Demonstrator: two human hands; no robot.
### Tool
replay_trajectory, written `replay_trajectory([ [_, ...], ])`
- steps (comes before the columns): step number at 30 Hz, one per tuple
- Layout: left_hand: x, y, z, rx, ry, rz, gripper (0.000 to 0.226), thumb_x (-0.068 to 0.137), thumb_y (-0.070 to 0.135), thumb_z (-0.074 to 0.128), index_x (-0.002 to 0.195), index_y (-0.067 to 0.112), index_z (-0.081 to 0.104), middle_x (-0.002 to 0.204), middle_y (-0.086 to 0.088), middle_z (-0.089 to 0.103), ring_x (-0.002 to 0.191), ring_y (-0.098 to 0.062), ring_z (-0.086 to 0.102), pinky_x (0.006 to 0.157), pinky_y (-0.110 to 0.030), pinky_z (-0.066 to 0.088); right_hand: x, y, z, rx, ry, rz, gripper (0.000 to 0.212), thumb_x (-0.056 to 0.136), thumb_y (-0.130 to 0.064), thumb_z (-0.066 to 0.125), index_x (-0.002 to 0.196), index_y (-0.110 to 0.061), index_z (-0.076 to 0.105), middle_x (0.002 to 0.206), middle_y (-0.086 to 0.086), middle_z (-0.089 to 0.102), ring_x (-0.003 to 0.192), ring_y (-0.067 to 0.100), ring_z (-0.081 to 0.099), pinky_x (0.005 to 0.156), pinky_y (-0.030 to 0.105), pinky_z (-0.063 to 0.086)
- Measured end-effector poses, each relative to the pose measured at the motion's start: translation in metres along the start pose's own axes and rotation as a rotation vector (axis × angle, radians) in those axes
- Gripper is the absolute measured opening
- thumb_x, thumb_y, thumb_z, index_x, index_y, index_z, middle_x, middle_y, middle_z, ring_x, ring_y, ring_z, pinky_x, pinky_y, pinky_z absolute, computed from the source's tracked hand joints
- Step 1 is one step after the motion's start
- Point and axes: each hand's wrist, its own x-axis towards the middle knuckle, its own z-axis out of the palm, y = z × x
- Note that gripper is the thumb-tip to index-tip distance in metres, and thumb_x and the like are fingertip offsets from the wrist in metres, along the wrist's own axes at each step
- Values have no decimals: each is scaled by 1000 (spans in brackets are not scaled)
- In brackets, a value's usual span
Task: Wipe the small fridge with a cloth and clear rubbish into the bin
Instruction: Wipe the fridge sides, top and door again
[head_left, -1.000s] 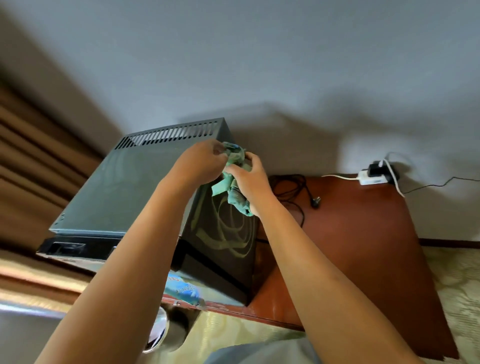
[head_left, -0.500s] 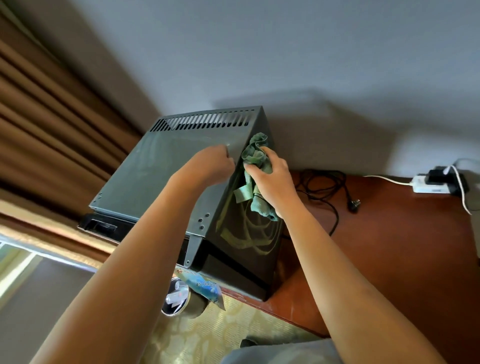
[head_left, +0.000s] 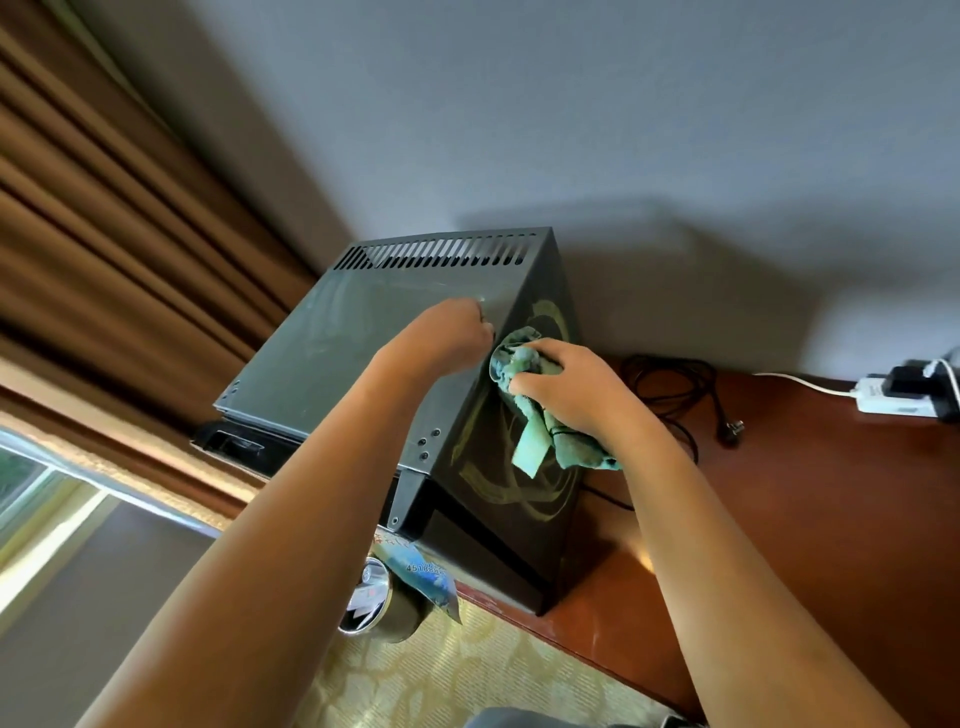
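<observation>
A small dark grey fridge (head_left: 353, 353) stands on a reddish wooden table (head_left: 810, 509), with vent slots along its back edge. My right hand (head_left: 566, 389) grips a crumpled green cloth (head_left: 540, 431) and presses it against the fridge's dark right side, where wipe smears show. My left hand (head_left: 449, 332) rests with curled fingers on the top's right edge, holding nothing that I can see. A small metal bin (head_left: 384, 608) stands on the floor below the fridge's front corner, with a blue packet (head_left: 421, 566) sticking out above it.
A black cable with a plug (head_left: 675, 395) lies coiled on the table behind the fridge. A white power strip (head_left: 893, 402) with a black adapter sits at the table's far right. Brown curtains (head_left: 104, 218) hang on the left. Patterned carpet (head_left: 467, 670) lies below.
The view has swung left and down. My right hand slid the cloth along the fridge's right side. My left hand let go of the cloth and settled on the top edge.
</observation>
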Motion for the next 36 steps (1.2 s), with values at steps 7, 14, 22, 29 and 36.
replay_trajectory([
  [7,-5,-4,5,-12,46,4,20,103,23,48,107,8,61,97,-6,61,89,-24,56,74,-33,40,-2,11,32,54,239,12,54,77,-47,54,130,-42,57,114,-11,63,101,13,61,91,43,54],
  [14,-16,-19,4,-134,98,43,17,95,17,58,108,13,70,99,-2,70,94,-21,63,78,-31,48,-24,-4,19,35,16,34,33,79,-38,66,112,-43,66,99,-15,69,93,8,65,84,35,56],
  [22,-32,-20,5,-190,129,82,26,92,12,60,114,17,73,105,1,74,97,-17,66,86,-30,53,-39,5,53,110,144,73,47,75,-45,60,122,-49,54,111,-11,64,101,14,62,96,45,52],
  [29,-46,-28,4,-212,101,141,41,92,5,54,127,21,69,121,4,72,104,-11,64,90,-24,48,-47,-13,61,182,130,88,31,73,-42,63,104,-41,61,98,-11,68,94,14,65,88,43,55],
  [36,-56,-38,12,-191,131,208,35,99,15,55,131,24,66,127,5,70,115,-15,63,95,-24,44,-58,12,85,192,174,169,40,70,-50,58,109,-45,54,109,2,67,93,24,66,87,47,55],
])
